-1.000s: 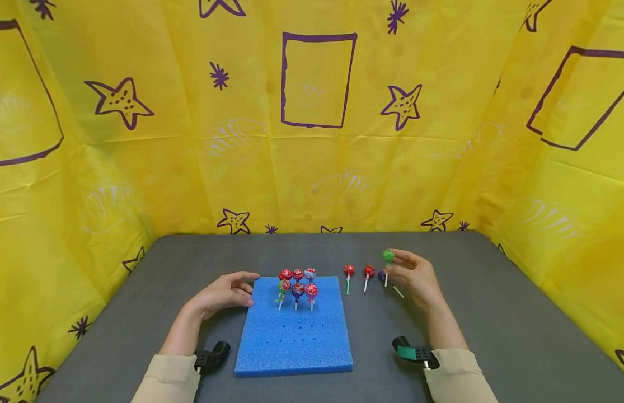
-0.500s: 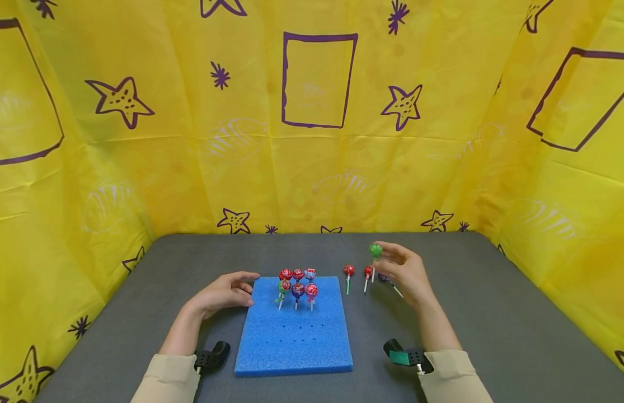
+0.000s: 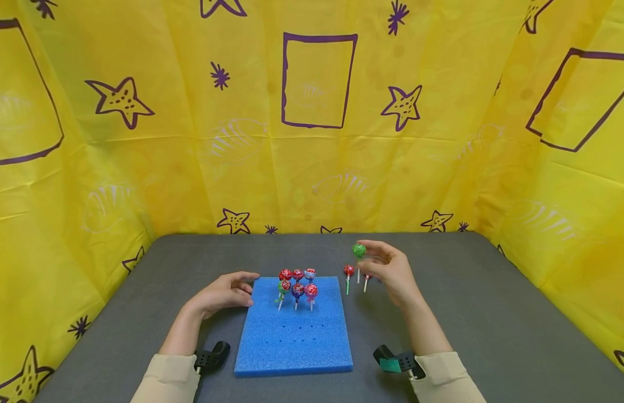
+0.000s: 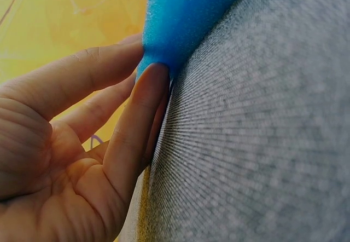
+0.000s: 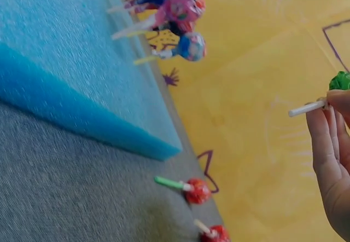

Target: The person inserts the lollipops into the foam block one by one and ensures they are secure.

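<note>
In the head view my right hand (image 3: 394,275) pinches a green lollipop (image 3: 359,250) above the table, its white stick pointing down. The right wrist view shows the same green lollipop (image 5: 340,81) between thumb and fingers, clear of the foam. My left hand (image 3: 222,292) touches the left edge of a blue foam block (image 3: 296,355); in the left wrist view its fingertips grip the foam's edge (image 4: 180,17). Several lollipops stand upright in the foam in two rows, among them a pink one (image 3: 311,290). Small holes dot the foam in front of them.
Right of the foam lie a red lollipop with a green stick (image 3: 348,270) and another red one (image 3: 366,284), partly behind my right hand. Part of a dark one shows beside it. A yellow patterned cloth (image 3: 191,168) surrounds the grey table (image 3: 493,336).
My right hand has moved left with the green lollipop, passing over the lollipops lying on the table. My left hand and the foam have stayed in place.
</note>
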